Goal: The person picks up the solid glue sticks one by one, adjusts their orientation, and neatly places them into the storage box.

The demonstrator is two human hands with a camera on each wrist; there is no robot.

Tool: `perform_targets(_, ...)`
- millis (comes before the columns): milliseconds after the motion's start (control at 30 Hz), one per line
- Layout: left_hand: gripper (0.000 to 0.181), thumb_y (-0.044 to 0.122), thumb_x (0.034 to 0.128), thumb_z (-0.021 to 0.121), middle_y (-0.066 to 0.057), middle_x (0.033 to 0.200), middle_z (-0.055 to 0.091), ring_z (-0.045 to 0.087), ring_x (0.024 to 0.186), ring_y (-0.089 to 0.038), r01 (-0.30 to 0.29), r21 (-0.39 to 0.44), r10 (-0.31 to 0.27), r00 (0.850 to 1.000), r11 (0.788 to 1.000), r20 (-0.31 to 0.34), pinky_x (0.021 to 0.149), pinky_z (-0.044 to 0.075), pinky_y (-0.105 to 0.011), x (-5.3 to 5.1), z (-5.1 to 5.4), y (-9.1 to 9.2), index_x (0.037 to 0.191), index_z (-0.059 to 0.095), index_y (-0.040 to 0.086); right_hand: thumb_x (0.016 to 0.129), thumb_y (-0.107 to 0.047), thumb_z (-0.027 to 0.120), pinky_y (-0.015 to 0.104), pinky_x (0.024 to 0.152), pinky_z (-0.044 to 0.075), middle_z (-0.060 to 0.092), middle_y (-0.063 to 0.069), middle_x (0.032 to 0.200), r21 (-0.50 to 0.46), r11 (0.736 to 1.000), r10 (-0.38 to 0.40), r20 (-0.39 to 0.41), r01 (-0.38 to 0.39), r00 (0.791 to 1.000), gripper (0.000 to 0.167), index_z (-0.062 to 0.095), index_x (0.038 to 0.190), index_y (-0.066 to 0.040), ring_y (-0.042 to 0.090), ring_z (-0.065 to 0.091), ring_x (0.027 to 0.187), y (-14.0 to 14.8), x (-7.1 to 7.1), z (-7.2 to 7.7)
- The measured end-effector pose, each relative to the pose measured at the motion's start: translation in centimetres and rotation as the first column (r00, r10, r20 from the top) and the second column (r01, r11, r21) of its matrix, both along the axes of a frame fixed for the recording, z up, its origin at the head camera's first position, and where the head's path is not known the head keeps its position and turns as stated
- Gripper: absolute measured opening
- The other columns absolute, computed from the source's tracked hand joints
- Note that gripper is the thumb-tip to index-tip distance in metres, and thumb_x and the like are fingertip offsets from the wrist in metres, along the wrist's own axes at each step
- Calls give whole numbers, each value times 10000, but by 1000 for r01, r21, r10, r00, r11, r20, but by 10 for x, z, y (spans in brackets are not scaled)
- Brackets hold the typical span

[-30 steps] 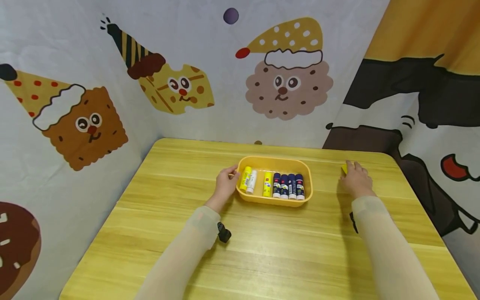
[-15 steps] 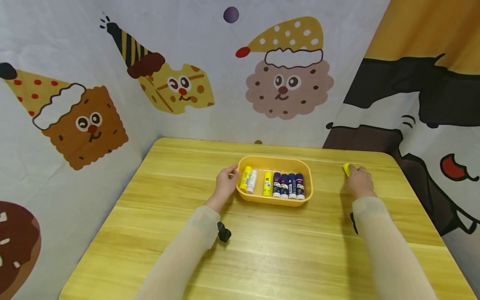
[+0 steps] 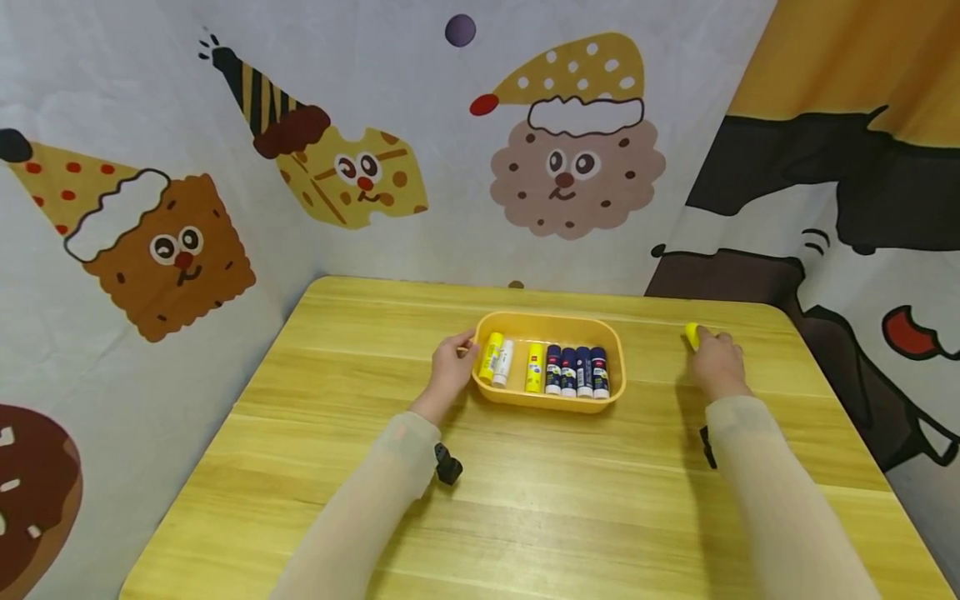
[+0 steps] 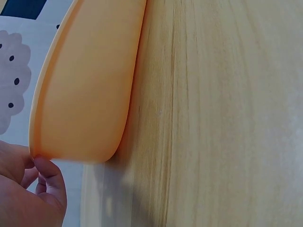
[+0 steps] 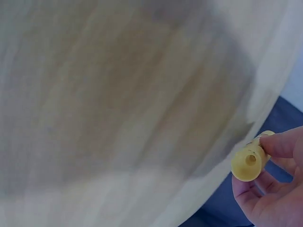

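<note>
My left hand (image 3: 450, 371) pinches the left rim of a yellow-orange plastic basket (image 3: 551, 403); thumb and finger meet at its edge (image 4: 34, 142) in the left wrist view. Inside lie a yellow glue stick (image 3: 491, 357) and a white one (image 3: 504, 363) at the left. Another yellow one (image 3: 535, 367) lies mid-basket, beside several dark blue glue sticks (image 3: 569, 372) with white ends. Off to the basket's right, my right hand (image 3: 717, 365) holds a yellow glue stick (image 5: 247, 163) between thumb and fingers. Its round hollow end faces the right wrist camera.
The basket stands on a wood-grain table (image 3: 555, 500) towards its far edge. A white cloth (image 3: 450, 242) with cartoon figures hangs behind and at both sides. Each wrist wears a small black camera (image 3: 447, 464).
The yellow glue stick has turned in my right hand, and more of it shows beyond the fingers. That hand has shifted slightly right. My left hand and the basket have stayed put.
</note>
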State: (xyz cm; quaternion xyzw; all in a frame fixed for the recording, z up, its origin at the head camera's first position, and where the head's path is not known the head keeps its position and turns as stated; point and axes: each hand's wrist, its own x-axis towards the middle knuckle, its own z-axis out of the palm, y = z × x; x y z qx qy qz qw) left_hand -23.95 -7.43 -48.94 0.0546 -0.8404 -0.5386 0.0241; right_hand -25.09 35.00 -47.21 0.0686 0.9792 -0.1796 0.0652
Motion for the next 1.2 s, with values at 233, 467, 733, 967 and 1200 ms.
perform_targets(233,345,126,944,574,-107,1037,582,588,911,-205,3,-7,-3,1000,1000,1,757,511,-263,0,0,0,1285,594,79,915,-42,453,656,912,320,295,466,1263,2,999,48,-82,-48,996,586,236,1441,98,621,341,1057,-10,-5,9)
perform_targets(467,325,87,927,587,-127,1006,602,598,856,-215,-4,13,5,999,1000,-33,751,518,-266,1,-2,1,1248,618,42,929,-48,456,661,909,348,281,457,1286,-52,998,39,-86,-44,996,594,213,1456,76,620,342,1089,-27,-3,23)
perform_targets(733,329,94,933,581,-118,1013,599,590,855,-203,-3,18,4,1000,1000,-25,743,513,-259,-1,-1,0,1257,613,51,947,-71,438,643,924,364,289,437,1316,-62,997,47,-105,-54,993,589,198,1470,58,590,355,1124,-47,-3,36)
perform_targets(967,331,106,934,584,-118,1015,603,591,858,-209,1,9,-1,1000,1000,-26,752,515,-269,-1,0,0,1261,611,58,968,-98,422,619,904,397,333,400,1304,-83,992,79,-136,-91,988,582,188,1483,36,544,397,1121,-69,-1,45)
perform_targets(1200,334,107,936,581,-119,1019,602,591,868,-212,3,8,-3,1000,1000,-22,763,519,-277,-2,-2,0,1265,608,59,972,-105,439,588,884,435,359,368,1298,-94,990,88,-158,-103,984,581,203,1491,2,511,438,1101,-93,2,55)
